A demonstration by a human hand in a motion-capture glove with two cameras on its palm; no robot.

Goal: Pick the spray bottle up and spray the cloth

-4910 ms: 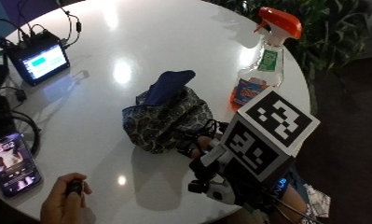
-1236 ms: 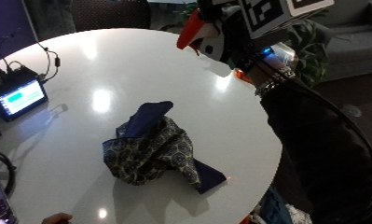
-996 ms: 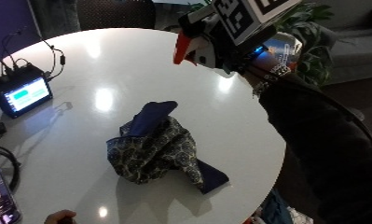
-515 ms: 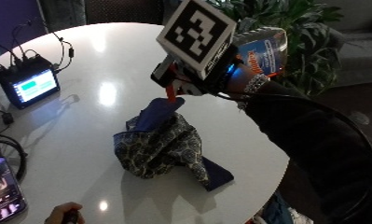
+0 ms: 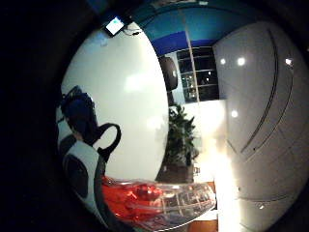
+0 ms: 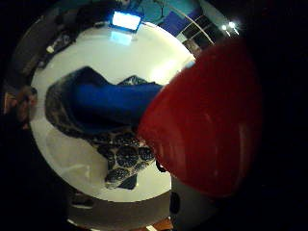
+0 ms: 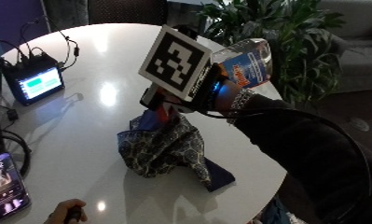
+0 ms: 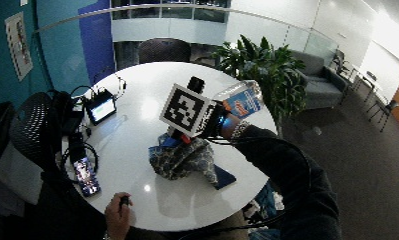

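In the outside view my gloved right hand [image 7: 217,93] grips the spray bottle [image 7: 247,63], a clear bottle with an orange and blue label, tipped over with its base up. Its orange spray head [image 7: 166,112] points down, just above the cloth [image 7: 167,149], a dark patterned cloth with a blue side, crumpled on the white table [image 7: 105,60]. The wide outside view shows the same: hand [image 8: 215,122], bottle [image 8: 242,100], cloth [image 8: 182,157]. The spray head [image 6: 207,130] fills much of the thumb side palm view, over the cloth [image 6: 106,110]. The bottle [image 5: 159,200] lies across the little finger side palm view.
A small monitor [image 7: 33,84] with cables stands at the table's far left. A phone [image 7: 2,186] lies at the near left edge, and a bare hand [image 7: 67,214] rests by the front edge. A plant [image 7: 285,32] stands behind the table.
My hand has brought the bottle down from above the table's far side and tipped it over, so the spray head now hangs just above the cloth. The cloth has stayed put.
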